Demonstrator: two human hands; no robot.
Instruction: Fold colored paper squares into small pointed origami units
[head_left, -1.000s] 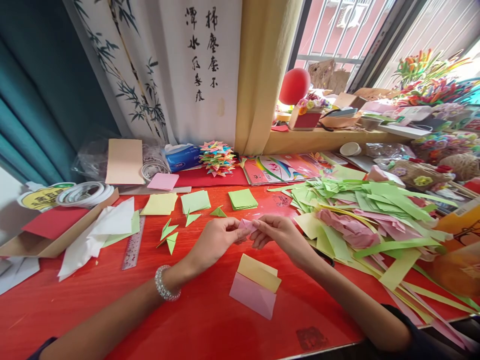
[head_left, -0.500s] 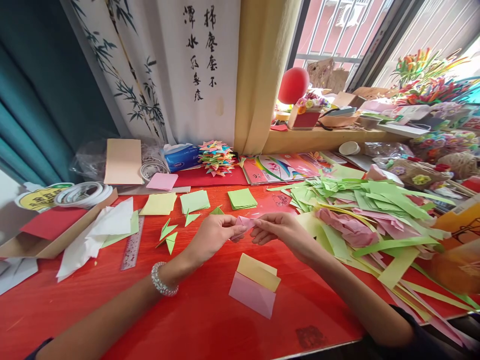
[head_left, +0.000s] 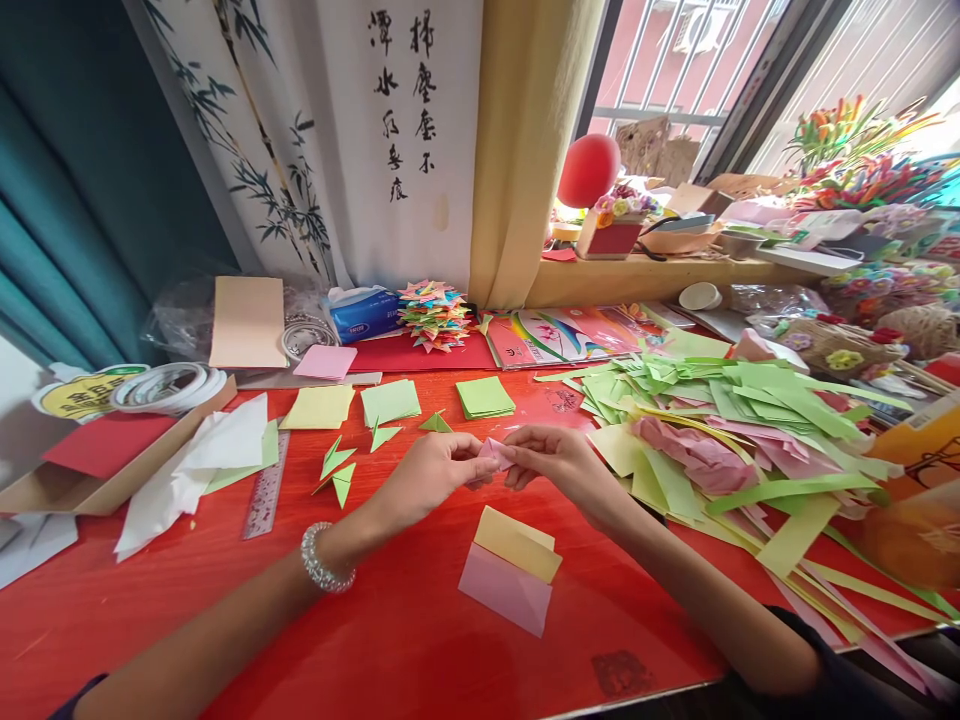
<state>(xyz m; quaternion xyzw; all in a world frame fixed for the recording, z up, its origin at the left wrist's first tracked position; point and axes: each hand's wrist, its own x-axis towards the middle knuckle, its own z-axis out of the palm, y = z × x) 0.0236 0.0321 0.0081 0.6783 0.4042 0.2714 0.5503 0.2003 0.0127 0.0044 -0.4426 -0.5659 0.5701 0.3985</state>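
1. Evidently the grip is a pinch on both sides: the left hand (head_left: pixel 433 466) has thumb and fingers closed on one side of a small pink paper (head_left: pixel 491 453), and the right hand (head_left: pixel 551 460) pinches its other side.
2. That pink paper sits between the fingertips over the red table (head_left: pixel 300 640). It looks partly folded, with a point at the top; the fingers hide the rest, so I cannot tell how many folds remain.
3. Just nearer the person lie a yellow sheet (head_left: pixel 517 543) and a pink sheet (head_left: pixel 506 590), overlapping. Both show creases but look less worked, so their folding seems largely left.
4. Beyond and to the left of the left hand are several green folded pieces (head_left: pixel 343 486), pointed and separate; these appear done, or nearly so.
5. Farther back, the yellow squares (head_left: pixel 319 408), pale green squares (head_left: pixel 391 403), bright green squares (head_left: pixel 486 399) and pink squares (head_left: pixel 325 362) lie flat, apparently unworked.
6. Behind them, a many-pointed multicoloured paper stack (head_left: pixel 433 316) stands assembled; green offcuts (head_left: pixel 750 400) are heaped on the right.
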